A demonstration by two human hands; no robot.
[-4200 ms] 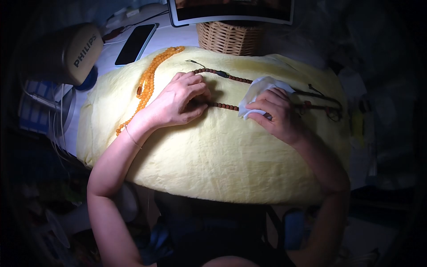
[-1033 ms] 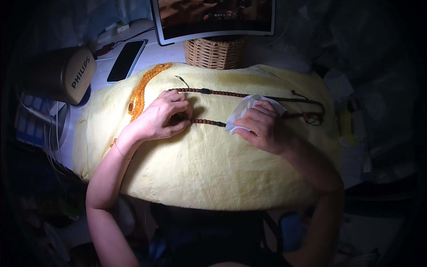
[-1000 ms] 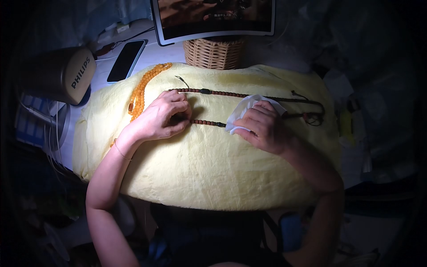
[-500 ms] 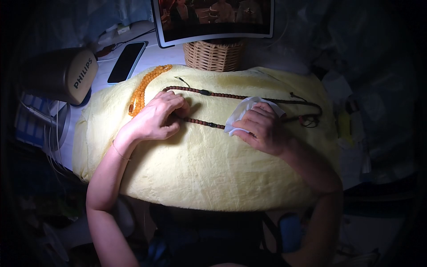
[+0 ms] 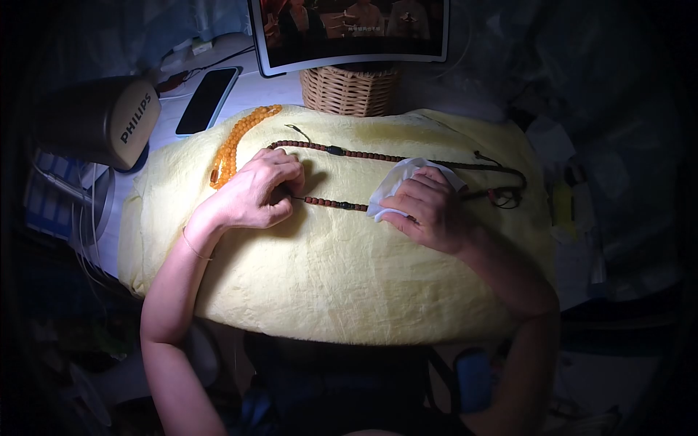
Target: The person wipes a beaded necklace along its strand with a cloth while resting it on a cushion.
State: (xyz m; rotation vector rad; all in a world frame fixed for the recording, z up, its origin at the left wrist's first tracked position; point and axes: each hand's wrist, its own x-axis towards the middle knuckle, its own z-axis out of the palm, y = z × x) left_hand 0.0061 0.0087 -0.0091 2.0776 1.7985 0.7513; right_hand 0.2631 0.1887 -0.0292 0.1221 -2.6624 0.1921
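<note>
A long string of dark brown beads (image 5: 378,156) lies in a loop on a pale yellow cloth (image 5: 349,283), with black spacer beads and knotted cord ends. My left hand (image 5: 265,187) is closed on the left end of the loop, its fingers curled down over the beads. A short stretch of bare cord shows just right of those fingertips. Over the lower strand, my right hand (image 5: 429,207) grips a white tissue (image 5: 396,182) wrapped round the beads; the beads inside it are hidden. An orange bead string (image 5: 236,145) rests in several strands beyond my left wrist.
A Philips lamp head (image 5: 109,120) stands at the left, near a dark-screened phone (image 5: 207,102). At the back, a lit tablet screen (image 5: 356,33) rises above a wicker basket (image 5: 349,91). White cables hang along the left table edge.
My left hand has shifted slightly left, and a bit of bare cord now shows between its fingers and the beads. My right hand stays in place with the tissue.
</note>
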